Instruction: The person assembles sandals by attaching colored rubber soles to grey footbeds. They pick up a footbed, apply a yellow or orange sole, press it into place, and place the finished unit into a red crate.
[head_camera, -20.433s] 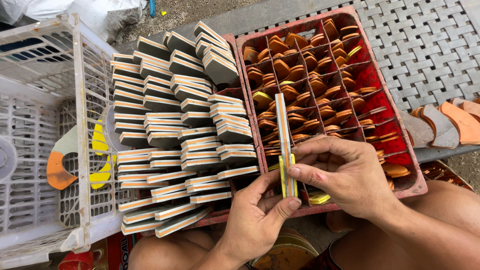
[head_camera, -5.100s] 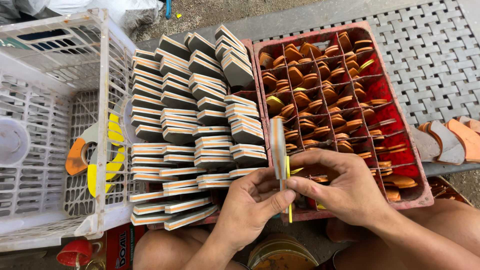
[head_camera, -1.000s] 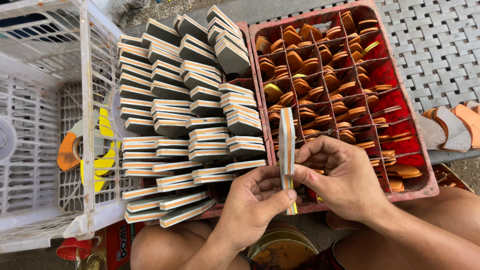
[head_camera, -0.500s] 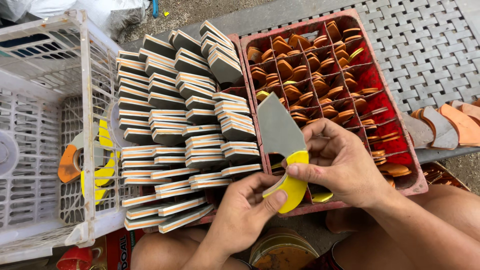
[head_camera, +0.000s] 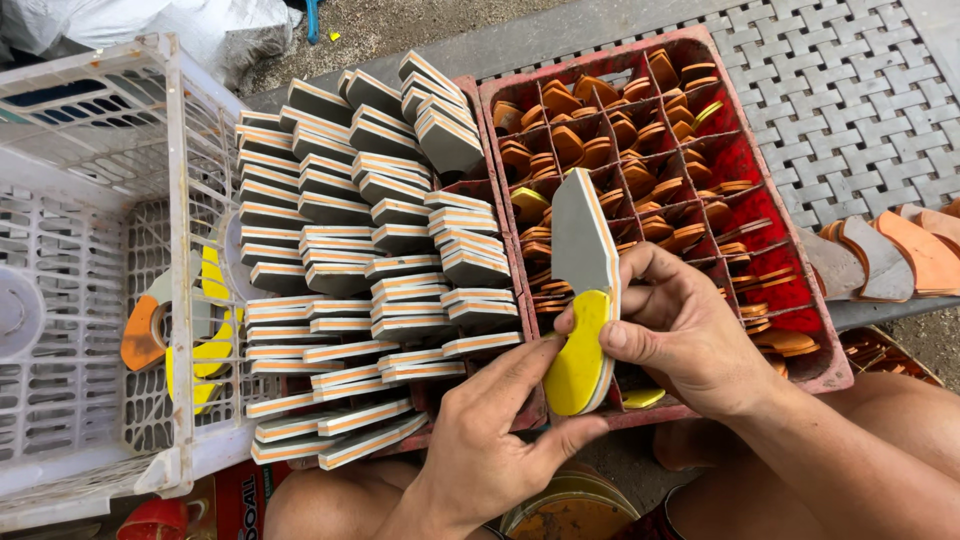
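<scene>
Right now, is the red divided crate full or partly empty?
Partly empty: red crate has bare compartments at right; orange pieces fill the others.

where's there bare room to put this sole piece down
Free: the grey woven mat right of the red crate, and the white crate's floor left of the stacks. Crowded: the stacks and the crate's cells.

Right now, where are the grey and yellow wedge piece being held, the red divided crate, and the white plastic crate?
grey and yellow wedge piece (head_camera: 583, 240), head view, on its grey upper face.
red divided crate (head_camera: 790, 295), head view, on a bare red compartment floor.
white plastic crate (head_camera: 60, 330), head view, on its slotted floor.
</scene>
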